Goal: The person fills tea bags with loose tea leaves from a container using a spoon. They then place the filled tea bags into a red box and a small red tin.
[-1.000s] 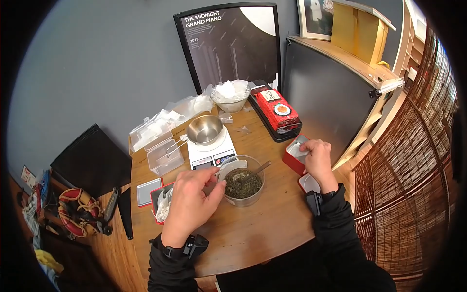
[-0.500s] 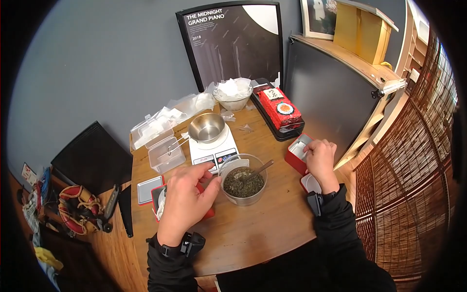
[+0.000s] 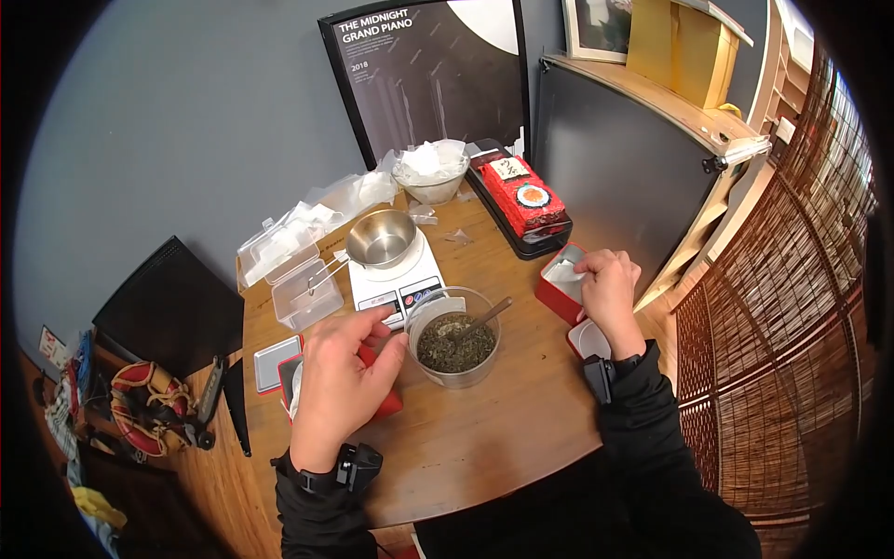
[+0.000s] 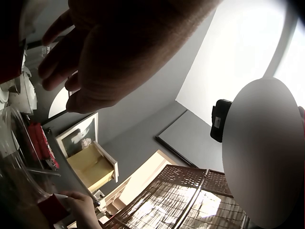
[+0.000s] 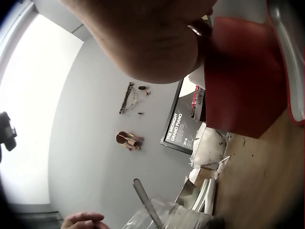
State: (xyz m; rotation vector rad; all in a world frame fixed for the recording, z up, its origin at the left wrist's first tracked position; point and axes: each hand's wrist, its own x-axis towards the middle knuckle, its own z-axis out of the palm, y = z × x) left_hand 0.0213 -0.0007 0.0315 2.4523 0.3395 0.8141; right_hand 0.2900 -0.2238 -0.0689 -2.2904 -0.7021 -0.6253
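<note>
My left hand (image 3: pixel 340 377) hovers with spread, relaxed fingers and nothing between them, left of a clear bowl (image 3: pixel 456 379). Dark, dried tea leaves (image 3: pixel 438 352) fill much of the bowl, and a spoon (image 3: pixel 494 314) leans in them. Under that hand, partly hidden, is a red tin (image 3: pixel 389 403) with white contents. On the right, my right hand (image 3: pixel 613 293) has curled fingertips at the mouth of another red tin (image 3: pixel 556 300), pinching a white tea bag (image 3: pixel 568 270) there. The right wrist view shows the palm close against this tin (image 5: pixel 243 81).
Behind the bowl, a steel pan (image 3: pixel 382 244) sits on a white kitchen scale (image 3: pixel 399 284). A clear plastic box (image 3: pixel 307 296) stands left of it. At the back are a bowl of white bags (image 3: pixel 433 186) and a red package (image 3: pixel 521 194) on a black tray. Tin lids (image 3: pixel 589 340) lie nearby.
My left hand has drawn back left from the bowl's rim, its fingers still loose. The right hand stays at the right tin with its fingertips at the white contents. The head view has shifted slightly.
</note>
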